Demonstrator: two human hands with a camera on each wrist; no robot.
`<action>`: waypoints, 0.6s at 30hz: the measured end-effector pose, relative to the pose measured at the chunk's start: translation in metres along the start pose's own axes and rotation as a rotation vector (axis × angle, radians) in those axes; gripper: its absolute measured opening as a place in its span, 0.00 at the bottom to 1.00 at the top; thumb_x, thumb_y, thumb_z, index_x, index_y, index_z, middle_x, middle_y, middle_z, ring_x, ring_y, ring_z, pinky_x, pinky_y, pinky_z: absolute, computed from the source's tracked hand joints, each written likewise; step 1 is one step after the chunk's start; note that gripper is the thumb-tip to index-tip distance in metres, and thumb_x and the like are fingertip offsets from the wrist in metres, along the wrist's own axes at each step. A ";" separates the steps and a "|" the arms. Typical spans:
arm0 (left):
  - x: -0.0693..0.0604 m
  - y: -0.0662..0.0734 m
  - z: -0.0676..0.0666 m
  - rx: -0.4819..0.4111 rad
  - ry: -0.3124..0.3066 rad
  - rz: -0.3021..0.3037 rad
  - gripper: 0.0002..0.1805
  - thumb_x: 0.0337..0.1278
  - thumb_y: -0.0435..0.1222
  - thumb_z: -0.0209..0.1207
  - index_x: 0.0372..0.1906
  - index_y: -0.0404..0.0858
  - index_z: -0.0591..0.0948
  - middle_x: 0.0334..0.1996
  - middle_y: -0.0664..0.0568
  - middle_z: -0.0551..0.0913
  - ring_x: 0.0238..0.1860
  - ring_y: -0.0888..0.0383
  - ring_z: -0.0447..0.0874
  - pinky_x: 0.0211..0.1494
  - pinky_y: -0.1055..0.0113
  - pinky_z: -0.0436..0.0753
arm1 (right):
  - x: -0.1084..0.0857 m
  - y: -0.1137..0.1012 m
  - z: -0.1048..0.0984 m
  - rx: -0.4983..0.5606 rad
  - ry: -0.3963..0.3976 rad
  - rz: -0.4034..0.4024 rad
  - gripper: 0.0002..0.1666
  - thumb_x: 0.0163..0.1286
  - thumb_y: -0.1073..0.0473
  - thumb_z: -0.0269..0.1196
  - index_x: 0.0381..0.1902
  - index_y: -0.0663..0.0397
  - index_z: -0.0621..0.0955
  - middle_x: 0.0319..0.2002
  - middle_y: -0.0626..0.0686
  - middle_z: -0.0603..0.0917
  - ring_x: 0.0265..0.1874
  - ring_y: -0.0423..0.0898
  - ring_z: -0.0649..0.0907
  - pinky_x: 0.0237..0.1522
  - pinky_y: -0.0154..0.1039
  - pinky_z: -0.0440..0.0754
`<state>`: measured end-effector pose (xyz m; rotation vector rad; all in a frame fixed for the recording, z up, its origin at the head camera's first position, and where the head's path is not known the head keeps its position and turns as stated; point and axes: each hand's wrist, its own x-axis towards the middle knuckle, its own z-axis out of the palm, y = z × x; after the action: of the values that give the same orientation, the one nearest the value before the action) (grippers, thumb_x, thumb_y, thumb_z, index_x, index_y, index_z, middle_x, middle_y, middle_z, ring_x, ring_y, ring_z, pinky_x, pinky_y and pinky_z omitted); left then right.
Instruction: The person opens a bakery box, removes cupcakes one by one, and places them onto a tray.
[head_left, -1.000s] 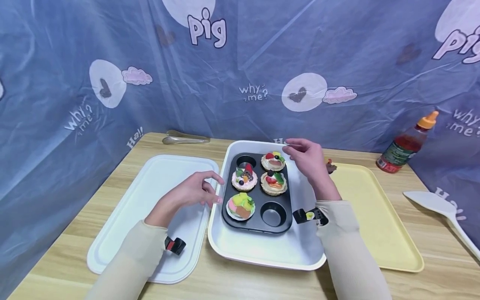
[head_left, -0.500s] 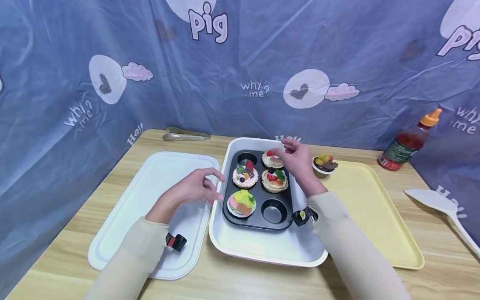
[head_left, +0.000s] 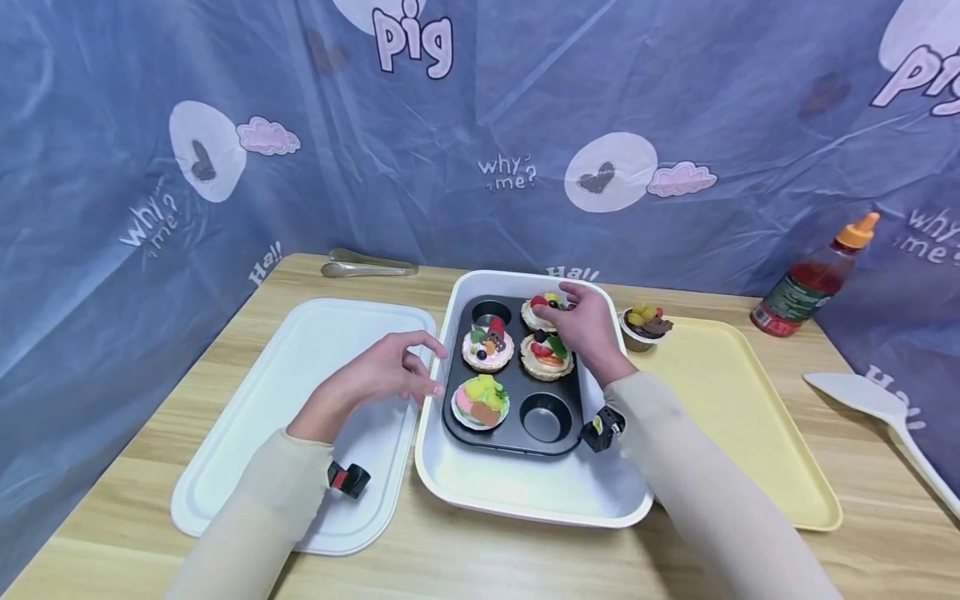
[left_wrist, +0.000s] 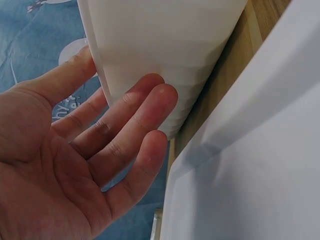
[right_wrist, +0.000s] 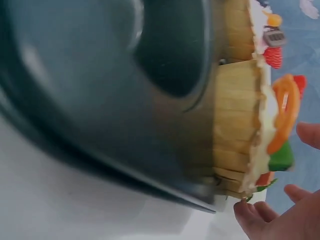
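Note:
Four-fingered reach aside, my left hand [head_left: 382,379] lies at the left wall of the white bin [head_left: 517,504], fingers loosely bent and holding nothing. In the left wrist view its fingertips [left_wrist: 160,100] are close to the bin's outer wall; contact is unclear. Inside the bin is a dark muffin tin [head_left: 513,433]. My right hand [head_left: 588,325] is over the far right tart [head_left: 531,317], thumb and fingers apart around it. A strawberry tart [head_left: 546,367], a pink cream tart [head_left: 487,350] and a pineapple-topped tart [head_left: 480,408] sit in other cups.
A white tray [head_left: 247,442] lies left, a yellow tray [head_left: 735,417] right. A chocolate cupcake [head_left: 643,329] stands at the yellow tray's far left corner. Tongs [head_left: 367,269] lie at the back; a sauce bottle [head_left: 806,287] and white spoon [head_left: 870,400] are far right.
My right hand has moved left from beside the bin's right wall to over the far right tart, uncovering the chocolate cupcake. My left hand has stayed nearly still.

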<state>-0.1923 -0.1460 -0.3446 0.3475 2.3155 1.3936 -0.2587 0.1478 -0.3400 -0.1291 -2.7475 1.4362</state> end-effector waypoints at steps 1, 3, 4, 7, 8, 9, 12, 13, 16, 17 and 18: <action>0.000 0.000 0.000 -0.001 0.001 -0.002 0.24 0.54 0.30 0.71 0.56 0.38 0.77 0.22 0.52 0.87 0.26 0.48 0.88 0.31 0.62 0.79 | 0.000 0.000 0.001 -0.027 0.001 -0.006 0.40 0.65 0.50 0.71 0.71 0.57 0.72 0.70 0.64 0.73 0.70 0.58 0.73 0.67 0.52 0.74; -0.001 0.000 -0.001 0.000 -0.002 -0.003 0.24 0.55 0.30 0.71 0.56 0.37 0.77 0.22 0.52 0.87 0.27 0.48 0.88 0.31 0.61 0.79 | -0.001 0.000 0.003 -0.074 0.009 -0.019 0.41 0.64 0.49 0.71 0.71 0.57 0.72 0.68 0.64 0.75 0.69 0.59 0.74 0.66 0.52 0.75; -0.001 0.000 -0.001 0.001 -0.001 -0.005 0.24 0.55 0.30 0.71 0.56 0.38 0.77 0.22 0.52 0.87 0.27 0.48 0.88 0.31 0.61 0.79 | -0.001 0.001 0.005 -0.098 0.020 -0.027 0.41 0.64 0.48 0.71 0.71 0.57 0.72 0.68 0.64 0.75 0.68 0.58 0.76 0.65 0.52 0.76; -0.001 0.000 -0.001 0.007 0.001 -0.014 0.24 0.55 0.30 0.71 0.56 0.38 0.77 0.23 0.52 0.87 0.27 0.48 0.88 0.31 0.62 0.79 | 0.000 0.001 0.011 -0.134 0.039 -0.037 0.41 0.64 0.49 0.71 0.71 0.57 0.72 0.64 0.65 0.79 0.62 0.58 0.80 0.65 0.51 0.76; -0.001 0.000 -0.001 0.009 0.000 -0.016 0.24 0.55 0.30 0.71 0.56 0.38 0.77 0.23 0.52 0.87 0.27 0.49 0.88 0.32 0.62 0.79 | 0.000 0.002 0.013 -0.145 0.045 -0.038 0.42 0.63 0.49 0.70 0.71 0.57 0.71 0.64 0.64 0.79 0.61 0.57 0.80 0.65 0.51 0.76; -0.001 0.000 -0.001 0.010 0.001 -0.019 0.24 0.54 0.30 0.71 0.56 0.39 0.77 0.23 0.52 0.87 0.27 0.49 0.88 0.32 0.62 0.79 | 0.000 0.002 0.016 -0.156 0.049 -0.039 0.42 0.63 0.50 0.70 0.72 0.58 0.71 0.63 0.65 0.79 0.60 0.57 0.80 0.66 0.50 0.75; -0.001 0.000 -0.001 0.012 -0.001 -0.016 0.24 0.55 0.31 0.71 0.56 0.38 0.77 0.24 0.52 0.88 0.27 0.49 0.89 0.32 0.62 0.79 | 0.001 0.003 0.022 -0.162 0.053 -0.039 0.42 0.64 0.52 0.68 0.73 0.59 0.69 0.62 0.65 0.80 0.59 0.58 0.79 0.67 0.49 0.73; -0.001 0.000 -0.001 0.011 -0.002 -0.014 0.24 0.55 0.31 0.71 0.56 0.38 0.77 0.24 0.52 0.88 0.27 0.49 0.89 0.32 0.62 0.79 | 0.001 0.004 0.023 -0.167 0.058 -0.038 0.42 0.64 0.52 0.68 0.73 0.59 0.69 0.62 0.65 0.80 0.60 0.58 0.79 0.68 0.49 0.72; -0.001 0.000 -0.001 0.007 -0.004 -0.011 0.24 0.55 0.31 0.71 0.57 0.38 0.77 0.24 0.52 0.88 0.26 0.51 0.88 0.32 0.62 0.79 | 0.002 0.005 0.025 -0.151 0.069 -0.033 0.41 0.65 0.52 0.67 0.73 0.58 0.69 0.64 0.64 0.78 0.61 0.57 0.78 0.68 0.49 0.72; -0.001 0.000 -0.001 0.005 -0.005 -0.012 0.24 0.55 0.31 0.71 0.57 0.38 0.77 0.24 0.52 0.88 0.26 0.51 0.88 0.32 0.62 0.79 | 0.002 0.005 0.025 -0.144 0.073 -0.030 0.40 0.65 0.52 0.67 0.73 0.57 0.70 0.64 0.63 0.78 0.61 0.57 0.78 0.68 0.49 0.72; -0.001 0.000 -0.002 0.004 -0.004 -0.013 0.24 0.55 0.31 0.71 0.57 0.38 0.77 0.24 0.52 0.88 0.26 0.52 0.88 0.32 0.62 0.79 | 0.003 0.005 0.025 -0.135 0.074 -0.023 0.40 0.65 0.52 0.67 0.72 0.56 0.70 0.64 0.62 0.79 0.60 0.57 0.78 0.68 0.49 0.72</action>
<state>-0.1925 -0.1473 -0.3436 0.3364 2.3137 1.3807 -0.2630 0.1310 -0.3585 -0.1517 -2.7745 1.2143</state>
